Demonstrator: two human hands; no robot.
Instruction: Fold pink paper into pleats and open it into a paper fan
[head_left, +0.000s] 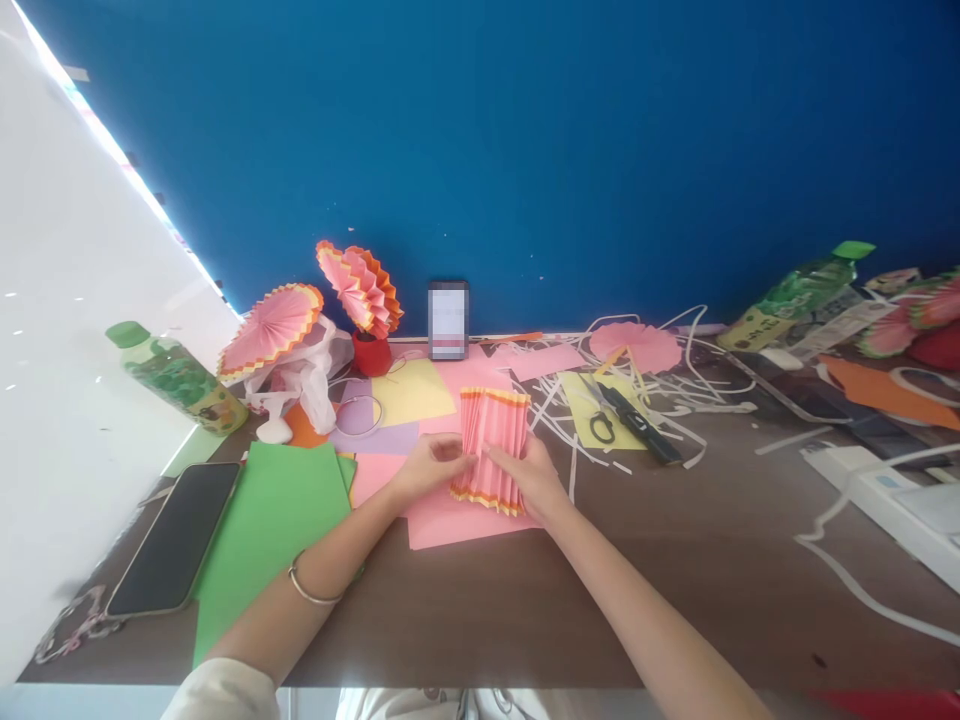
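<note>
Pleated pink paper (pixel 491 448), orange-yellow edged, accordion-folded, lying flat on pink sheet (pixel 457 520), desk centre.

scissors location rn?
In the head view, the scissors lie on a yellow sheet right of centre on the table, among white paper strips, just right of the pleated pink paper that both hands hold.

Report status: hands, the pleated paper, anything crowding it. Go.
Left hand and right hand both pinching the pleated pink paper at mid-height. Paper lies on a pink sheet. Scissors off to the right, apart.
</note>
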